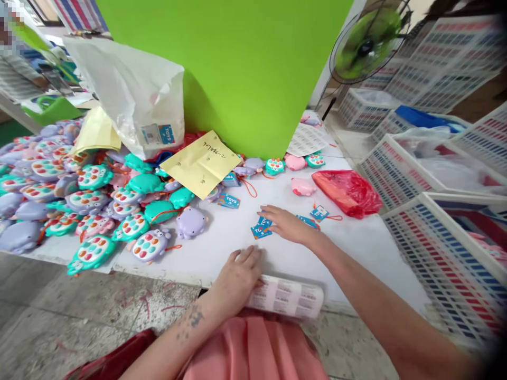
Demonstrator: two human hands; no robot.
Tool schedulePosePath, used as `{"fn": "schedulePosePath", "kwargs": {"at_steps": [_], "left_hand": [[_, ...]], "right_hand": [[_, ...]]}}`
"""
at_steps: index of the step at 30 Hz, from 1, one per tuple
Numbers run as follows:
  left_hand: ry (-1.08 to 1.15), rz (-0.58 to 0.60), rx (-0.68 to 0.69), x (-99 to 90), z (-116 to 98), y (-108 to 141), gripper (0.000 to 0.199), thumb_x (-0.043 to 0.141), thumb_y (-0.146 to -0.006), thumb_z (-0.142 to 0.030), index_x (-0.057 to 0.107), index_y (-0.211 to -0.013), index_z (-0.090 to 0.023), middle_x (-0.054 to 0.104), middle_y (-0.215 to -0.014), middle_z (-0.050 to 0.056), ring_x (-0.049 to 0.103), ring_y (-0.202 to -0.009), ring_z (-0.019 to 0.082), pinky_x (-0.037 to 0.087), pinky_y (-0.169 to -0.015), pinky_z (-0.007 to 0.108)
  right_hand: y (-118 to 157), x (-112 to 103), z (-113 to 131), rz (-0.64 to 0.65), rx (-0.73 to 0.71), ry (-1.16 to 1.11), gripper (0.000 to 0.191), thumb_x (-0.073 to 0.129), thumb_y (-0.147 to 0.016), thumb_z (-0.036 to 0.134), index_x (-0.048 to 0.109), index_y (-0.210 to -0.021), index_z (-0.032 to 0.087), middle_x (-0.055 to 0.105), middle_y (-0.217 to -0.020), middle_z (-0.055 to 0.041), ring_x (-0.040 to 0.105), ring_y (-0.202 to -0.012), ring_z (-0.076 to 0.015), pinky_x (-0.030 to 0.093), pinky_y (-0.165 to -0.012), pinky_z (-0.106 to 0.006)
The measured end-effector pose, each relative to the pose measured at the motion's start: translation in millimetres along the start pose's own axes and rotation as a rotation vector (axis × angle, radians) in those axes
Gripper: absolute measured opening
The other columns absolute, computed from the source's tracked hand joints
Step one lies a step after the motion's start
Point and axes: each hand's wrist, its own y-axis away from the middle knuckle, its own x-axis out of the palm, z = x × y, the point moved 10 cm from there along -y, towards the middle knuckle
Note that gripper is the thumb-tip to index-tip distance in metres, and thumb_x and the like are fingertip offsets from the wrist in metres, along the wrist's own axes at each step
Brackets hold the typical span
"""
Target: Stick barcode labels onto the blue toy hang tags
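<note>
My left hand [238, 277] is at the table's near edge, its fingers bent and its thumb against a curled sheet of printed barcode labels [295, 296]. The sheet bows over the edge above my lap. Farther up the table, my right hand [288, 224] lies palm down with fingers stretched over several blue TOYS cards [259, 231], partly covering them. Just behind its wrist is another blue card [309, 222], half hidden. One tag with an orange cord loop [319, 212] lies to the right. A blue TOYS card [228, 200] rests up and to the left.
Purple, green and pink animal-shaped pop toys [89, 203] are heaped on the left. A yellow handwritten paper [201, 163] and a white plastic bag [130, 89] lie over them. At right are a red plastic bag [348, 192], stacked crates [439, 258] and a fan [365, 48]. A green panel [237, 68] stands behind.
</note>
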Motion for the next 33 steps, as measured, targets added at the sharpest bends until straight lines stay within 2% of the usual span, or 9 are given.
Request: {"fn": "schedulePosePath", "kwargs": {"at_steps": [2, 6, 12, 17, 22, 29, 31, 33], "left_hand": [[-0.027, -0.010, -0.011, 5.5, 5, -9, 0.021, 0.051, -0.088, -0.031, 0.060, -0.097, -0.015, 0.036, -0.143, 0.013, 0.028, -0.135, 0.028, 0.030, -0.103, 0.044], [-0.015, -0.001, -0.027, 13.9, 13, -20, 0.024, 0.049, -0.089, -0.033, 0.060, -0.099, -0.014, 0.039, -0.141, 0.017, 0.030, -0.133, 0.030, 0.031, -0.103, 0.046], [0.057, -0.046, -0.029, 5.9, 6, -6, 0.018, 0.054, -0.087, -0.030, 0.060, -0.096, -0.016, 0.045, -0.135, 0.014, 0.035, -0.130, 0.026, 0.034, -0.103, 0.043], [0.065, -0.080, -0.161, 1.9, 25, 4, 0.013, 0.056, -0.085, -0.028, 0.062, -0.089, -0.016, 0.029, -0.146, 0.015, 0.023, -0.136, 0.032, 0.028, -0.104, 0.053], [0.086, -0.042, -0.108, 7.7, 19, 3, 0.014, 0.055, -0.085, -0.027, 0.061, -0.089, -0.015, 0.028, -0.146, 0.019, 0.026, -0.135, 0.030, 0.031, -0.105, 0.050], [0.100, -0.047, -0.100, 12.5, 4, 5, 0.010, 0.059, -0.083, -0.023, 0.062, -0.084, -0.013, 0.029, -0.144, 0.019, 0.032, -0.132, 0.032, 0.035, -0.103, 0.048], [0.102, -0.075, -0.107, 8.5, 3, 7, 0.009, 0.058, -0.083, -0.022, 0.062, -0.087, -0.014, 0.032, -0.143, 0.018, 0.038, -0.128, 0.030, 0.036, -0.101, 0.046], [0.105, -0.094, -0.135, 2.6, 7, 12, 0.010, 0.057, -0.084, -0.022, 0.062, -0.089, -0.016, 0.044, -0.133, 0.015, 0.046, -0.119, 0.027, 0.040, -0.095, 0.043]], "right_hand": [[-9, 5, -5, 0.036, -0.031, 0.026, 0.050, 0.059, -0.079, 0.017, 0.050, -0.128, 0.020, 0.045, -0.137, -0.0110, 0.039, -0.128, -0.0248, 0.034, -0.106, -0.042], [-7, 2, 6, 0.008, -0.016, 0.086, 0.041, 0.062, -0.080, 0.028, 0.058, -0.119, 0.017, 0.053, -0.126, -0.0139, 0.048, -0.117, -0.0270, 0.040, -0.099, -0.042], [18, 5, 28, -0.066, 0.065, 0.075, 0.042, 0.065, -0.078, 0.037, 0.060, -0.114, 0.016, 0.057, -0.105, -0.0124, 0.051, -0.099, -0.0253, 0.044, -0.088, -0.041], [30, 11, 24, -0.048, 0.074, -0.071, 0.049, 0.069, -0.074, 0.032, 0.056, -0.119, 0.018, 0.053, -0.109, -0.0105, 0.050, -0.103, -0.0233, 0.042, -0.091, -0.040], [36, 11, 18, 0.028, 0.089, -0.180, 0.051, 0.070, -0.072, 0.022, 0.055, -0.120, 0.019, 0.052, -0.107, -0.0083, 0.052, -0.100, -0.0203, 0.042, -0.091, -0.037], [36, 18, 23, 0.035, 0.134, -0.251, 0.046, 0.072, -0.071, 0.028, 0.058, -0.114, 0.017, 0.055, -0.096, -0.0060, 0.056, -0.086, -0.0177, 0.047, -0.079, -0.032], [39, 12, 28, 0.022, 0.127, -0.273, 0.044, 0.069, -0.073, 0.031, 0.058, -0.114, 0.018, 0.057, -0.097, -0.0057, 0.057, -0.084, -0.0169, 0.047, -0.077, -0.031], [48, -2, 32, -0.009, 0.140, -0.293, 0.034, 0.063, -0.079, 0.032, 0.060, -0.111, 0.019, 0.059, -0.100, -0.0063, 0.058, -0.084, -0.0160, 0.047, -0.078, -0.031]]}}
